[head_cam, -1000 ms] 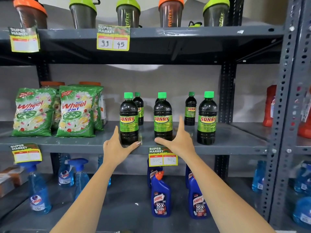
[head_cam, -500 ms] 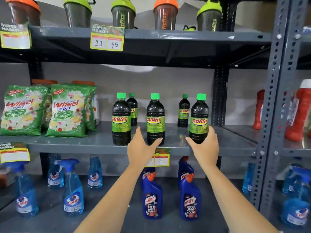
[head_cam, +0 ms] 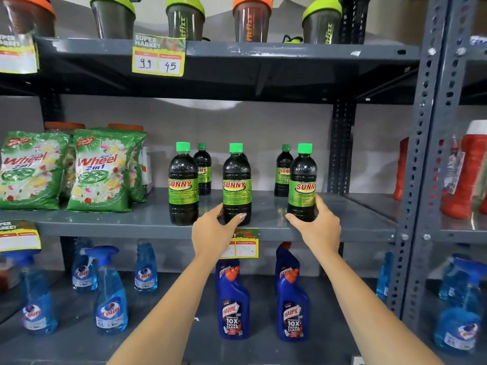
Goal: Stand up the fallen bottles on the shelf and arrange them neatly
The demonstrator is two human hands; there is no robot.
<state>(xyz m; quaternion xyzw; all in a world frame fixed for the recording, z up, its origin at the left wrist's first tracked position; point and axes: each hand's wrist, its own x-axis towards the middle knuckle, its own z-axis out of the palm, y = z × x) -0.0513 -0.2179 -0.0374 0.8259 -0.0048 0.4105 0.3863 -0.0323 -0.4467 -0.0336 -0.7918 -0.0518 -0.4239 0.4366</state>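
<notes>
Several dark Sunny bottles with green caps stand upright on the grey middle shelf. The front row has a left bottle, a middle bottle and a right bottle. Two more stand behind them, one at the back left and one at the back right. My left hand wraps the base of the middle bottle, thumb on its right side. My right hand grips the base of the right bottle. No bottle lies on its side.
Green Wheel detergent bags fill the shelf's left end. Shaker cups line the shelf above. Harpic bottles and blue Colin sprays stand below. A perforated upright post bounds the right side, with red bottles beyond it.
Both hands moved right along the front row, from the left and middle bottles to the middle and right ones, and now close on their bases. The view shifted slightly right.
</notes>
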